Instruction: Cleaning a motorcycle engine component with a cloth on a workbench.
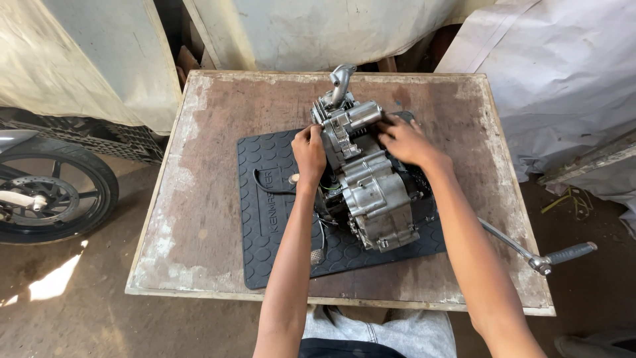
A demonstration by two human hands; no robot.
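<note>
Worn wooden worktop (199, 219), paint flaking along its edges, stands on a dusty workshop floor, and right at its middle sits a grey metal motorcycle engine (371, 192) on a black rubber mat (265, 225) with a round-stud pattern. Engine's lying lengthwise, cylinder head toward the far edge, crankcase toward the near edge, a curved intake pipe (341, 76) poking up at the far end.

Both hands are up at the cylinder end. Left hand (309, 151) is pressed against the engine's left flank, fingers curled onto the casing there — gripping the side of the head. Right hand (404, 140) comes in from the other side, fingers spread and laid over the top right of the cylinder, touching it; whether it's clamped tight, I can't tell. So the engine sits squarely between the two hands, with its lower half stretching back toward the person between the forearms.

A black cable (265, 185) trails off the engine's left side across the mat. From the lower right of the engine a kick lever (536, 255) with a ribbed rubber grip juts out past the worktop's right edge.

Off to the left on the floor, a motorcycle wheel (46, 192) with a disc brake. Pale tarpaulins (563, 79) hang behind and to the right.
</note>
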